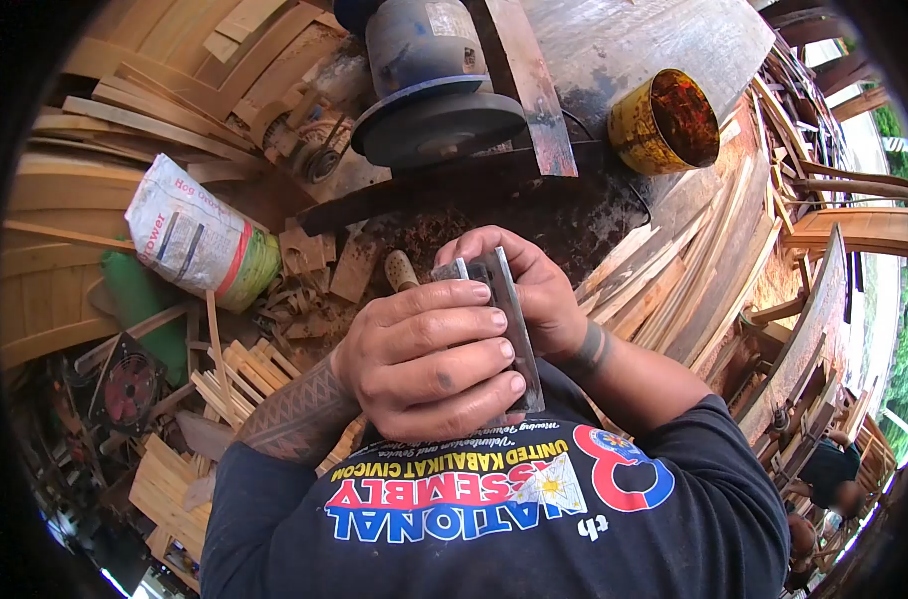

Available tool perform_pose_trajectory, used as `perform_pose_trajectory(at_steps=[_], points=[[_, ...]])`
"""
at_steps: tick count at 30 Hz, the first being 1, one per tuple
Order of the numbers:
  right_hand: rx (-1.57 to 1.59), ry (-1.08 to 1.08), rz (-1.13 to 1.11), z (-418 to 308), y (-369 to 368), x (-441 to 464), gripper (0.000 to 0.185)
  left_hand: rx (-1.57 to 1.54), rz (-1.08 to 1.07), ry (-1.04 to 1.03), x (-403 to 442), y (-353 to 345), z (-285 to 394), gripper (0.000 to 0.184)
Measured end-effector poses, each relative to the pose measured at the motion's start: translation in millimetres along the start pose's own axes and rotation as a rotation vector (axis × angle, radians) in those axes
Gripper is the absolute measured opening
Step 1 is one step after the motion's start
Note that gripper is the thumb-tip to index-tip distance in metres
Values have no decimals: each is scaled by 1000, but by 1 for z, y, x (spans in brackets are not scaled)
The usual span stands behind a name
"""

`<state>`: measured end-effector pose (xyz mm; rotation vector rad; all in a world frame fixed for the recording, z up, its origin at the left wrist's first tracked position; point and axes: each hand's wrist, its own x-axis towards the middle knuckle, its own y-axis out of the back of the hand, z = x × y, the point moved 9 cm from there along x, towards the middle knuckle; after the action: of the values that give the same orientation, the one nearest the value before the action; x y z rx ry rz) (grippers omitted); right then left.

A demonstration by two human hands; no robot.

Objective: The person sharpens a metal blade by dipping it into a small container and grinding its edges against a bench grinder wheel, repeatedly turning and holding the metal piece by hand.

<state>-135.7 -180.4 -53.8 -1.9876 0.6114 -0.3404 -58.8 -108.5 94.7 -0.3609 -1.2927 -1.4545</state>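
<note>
Metal piece [520, 344]: partly hidden by left hand [429, 354]. Motor [419, 50]: cut off at top edge. Background person [835, 477]: blurred.

Bench grinder [439, 130] at top centre, beside a paint-stained metal surface. Stacked boards [155, 130] and curved wooden panels [60, 260] crowd the left; long planks [708, 240] lie right. Bright daylight at the far right edge, green foliage [903, 369] visible there.

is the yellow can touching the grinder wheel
Apart. The head view shows the yellow can clear of the grinder wheel, a flat strip between them.
</note>
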Motion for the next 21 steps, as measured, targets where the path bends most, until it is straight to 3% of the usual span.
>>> perform_pose_trajectory(at_steps=[5, 8, 15, 21], points=[[-3, -32, 22, 0, 0, 1, 37, -16, 24, 52, -1, 3, -1, 30], [12, -24, 42, -1, -1, 1, 35, -2, -83, 126, -6, -2, -3, 49], [-105, -66, 80, -1, 4, -1, 36, -20, -205, 105, 4, -7, -11, 46], [-86, -107, 71, 2, -4, -2, 32, -66, -185, 55, -2, -12, -8, 42]])
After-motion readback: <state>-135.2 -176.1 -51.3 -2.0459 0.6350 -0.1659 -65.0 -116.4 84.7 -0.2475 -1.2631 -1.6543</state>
